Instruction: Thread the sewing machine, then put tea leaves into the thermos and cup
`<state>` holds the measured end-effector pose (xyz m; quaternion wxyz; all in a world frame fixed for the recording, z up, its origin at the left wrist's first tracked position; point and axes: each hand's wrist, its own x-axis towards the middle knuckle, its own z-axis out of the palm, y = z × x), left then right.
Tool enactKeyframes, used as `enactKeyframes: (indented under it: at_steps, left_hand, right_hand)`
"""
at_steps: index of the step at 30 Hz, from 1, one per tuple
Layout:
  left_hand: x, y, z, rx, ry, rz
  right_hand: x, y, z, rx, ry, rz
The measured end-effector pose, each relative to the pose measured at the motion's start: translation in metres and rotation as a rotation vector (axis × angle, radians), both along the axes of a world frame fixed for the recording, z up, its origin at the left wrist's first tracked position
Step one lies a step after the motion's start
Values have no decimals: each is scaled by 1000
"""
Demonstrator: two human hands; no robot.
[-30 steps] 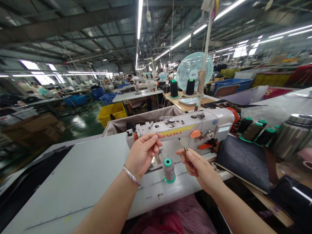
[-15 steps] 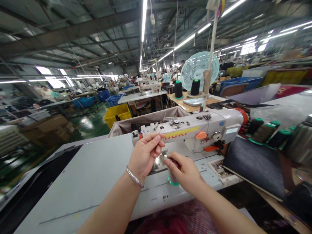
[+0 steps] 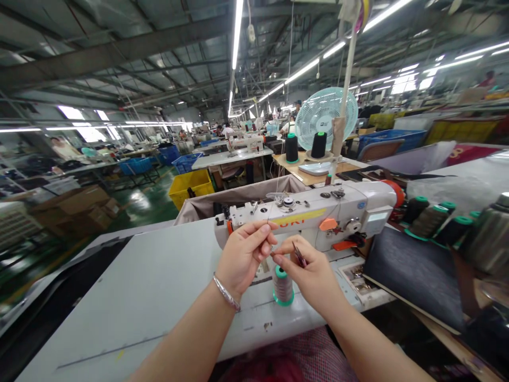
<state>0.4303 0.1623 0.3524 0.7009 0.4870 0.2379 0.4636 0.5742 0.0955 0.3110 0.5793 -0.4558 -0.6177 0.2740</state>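
My left hand (image 3: 248, 252), with a silver bangle at its wrist, is closed in a pinch on a thin thread that runs up behind the fingertips. Close beside it, my right hand (image 3: 308, 268) holds small thread snips (image 3: 299, 255), tucked against the fingers with the dark points upward. Its thumb and forefinger are pinched together near the left fingers; what lies between them is too small to make out. Below the hands, a grey-brown thread cone (image 3: 282, 289) on a green base stands upright on the machine bed. Behind them is the white sewing machine (image 3: 310, 207), its needle area partly hidden.
The pale sewing table (image 3: 159, 276) stretches left. On the right are a small parts tray (image 3: 360, 278), a dark flat folder (image 3: 413, 270) and several thread cones (image 3: 427, 223). Behind the machine stand a fan (image 3: 326, 116) and a yellow bin (image 3: 191, 188).
My right hand has brought its fingertips up to the left hand. The snips have turned from pointing left to pointing upward in it. More of the thread cone shows now.
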Motion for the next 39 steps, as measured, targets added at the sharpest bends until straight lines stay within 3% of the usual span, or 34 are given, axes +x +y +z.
enactKeyframes:
  at_steps: [5, 9, 15, 19, 21, 24, 26, 28, 32, 36, 37, 39]
  left_hand:
    - [3, 4, -2, 83, 139, 116]
    - [1, 4, -6, 61, 177, 57]
    - [-7, -1, 0, 129, 234, -134]
    - [-3, -1, 10, 51, 39, -232]
    - [4, 1, 13, 154, 86, -158]
    - [17, 3, 15, 551, 381, 286]
    - [24, 3, 15, 714, 455, 518]
    - [28, 4, 14, 709, 395, 510]
    - [25, 4, 15, 712, 378, 285]
    - [18, -3, 19, 1039, 577, 403]
    - [17, -6, 20, 1063, 608, 429]
    - [15, -12, 20, 946, 609, 413]
  right_hand:
    - [2, -1, 7, 303, -127, 107]
    - [13, 4, 10, 417, -281, 242]
    - [27, 13, 10, 410, -505, 91]
    - [26, 17, 16, 438, -431, -11]
    - [23, 18, 20, 429, -366, -44]
    - [15, 19, 25, 388, -257, -67]
    - [12, 19, 27, 318, -142, -101]
    - [11, 19, 29, 208, 1, -135]
    - [14, 19, 33, 56, 188, -131]
    - [15, 14, 39, 30, 166, -115]
    - [15, 12, 40, 37, 160, -121]
    - [14, 5, 40, 77, 166, -151]
